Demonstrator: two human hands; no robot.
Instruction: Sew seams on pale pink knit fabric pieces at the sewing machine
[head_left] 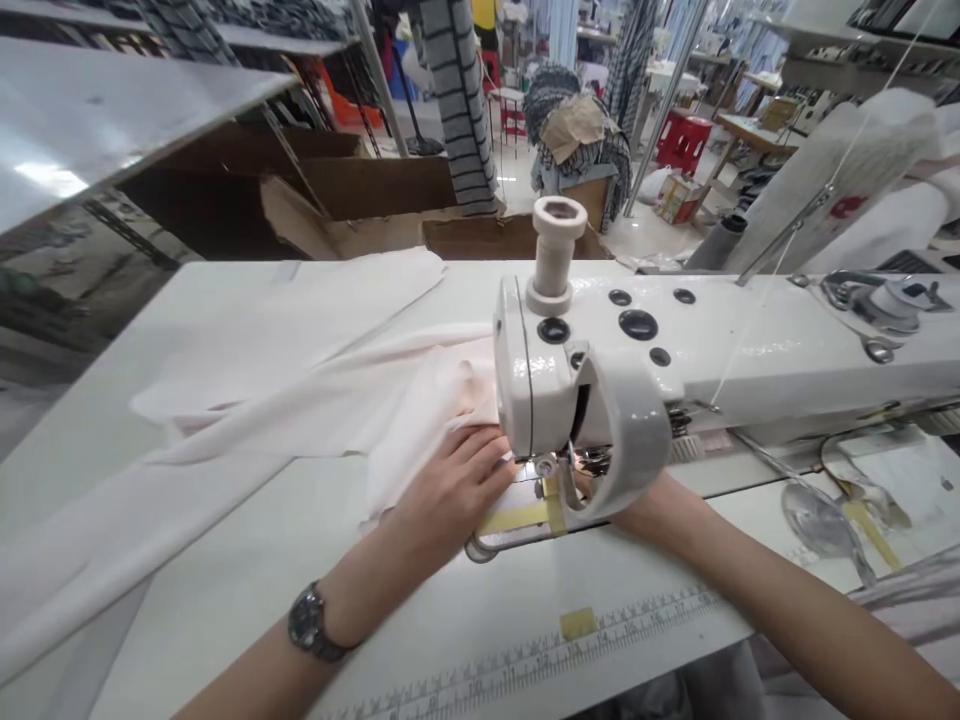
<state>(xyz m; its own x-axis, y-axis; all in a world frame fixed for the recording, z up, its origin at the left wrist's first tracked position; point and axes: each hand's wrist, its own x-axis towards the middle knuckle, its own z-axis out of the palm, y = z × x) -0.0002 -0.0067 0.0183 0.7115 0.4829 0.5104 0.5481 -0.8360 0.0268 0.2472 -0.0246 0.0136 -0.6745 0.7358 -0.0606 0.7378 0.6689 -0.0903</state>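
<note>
A white sewing machine (pixel 517 380) stands on the pale table, its head over the work. Left of the needle area, my left hand (pixel 454 485) lies on a pale pinkish-white cloth (pixel 420 430), fingers stretched forward and pressing down on it. Their tips reach in under the machine head. My right hand (pixel 634 505) is on the other side, mostly behind the curved white guard (pixel 637 430). Its fingers are hidden there, so what they touch does not show. The cloth spreads in long folds to the left across the table.
A printed ruler (pixel 525 672) runs along the table's front edge, with a yellow tape piece (pixel 577 623) beside it. Cardboard boxes (pixel 390 190) stand behind the table. A thread cone (pixel 718 242) is behind the machine. Another table (pixel 135 90) is at upper left.
</note>
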